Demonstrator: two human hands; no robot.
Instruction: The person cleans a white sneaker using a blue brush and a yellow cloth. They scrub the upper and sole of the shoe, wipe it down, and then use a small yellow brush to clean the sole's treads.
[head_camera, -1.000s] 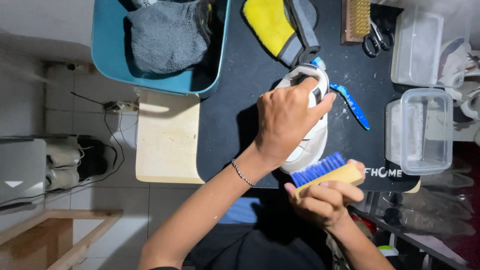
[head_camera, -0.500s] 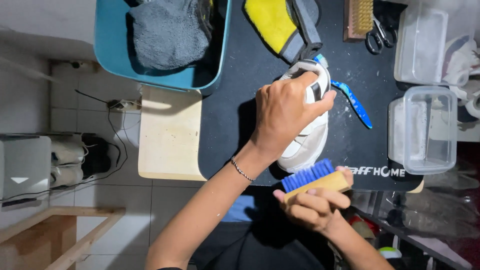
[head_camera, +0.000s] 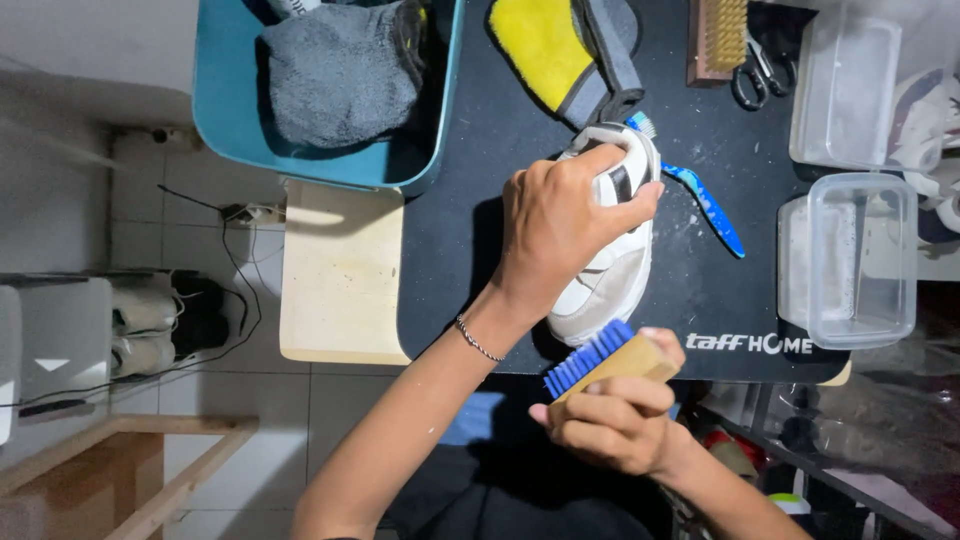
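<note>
A white sneaker (head_camera: 610, 285) lies on a black mat (head_camera: 470, 230), toe toward me. My left hand (head_camera: 560, 225) grips it from above and holds it down. My right hand (head_camera: 615, 415) holds a wooden brush with blue bristles (head_camera: 590, 362) just below the sneaker's near end, bristles turned toward the shoe. I cannot tell whether the bristles touch it. A thin bracelet sits on my left wrist.
A blue toothbrush (head_camera: 705, 200) lies right of the sneaker. A teal tub (head_camera: 420, 170) with a grey cloth (head_camera: 340, 70) stands at back left. A yellow and grey mitt (head_camera: 560, 50), a wooden brush (head_camera: 718, 35), scissors (head_camera: 760, 75) and two clear plastic boxes (head_camera: 850, 260) line the back and right.
My right hand with the brush has shifted slightly down and left, away from the sneaker's near end. My left hand keeps its grip on the shoe.
</note>
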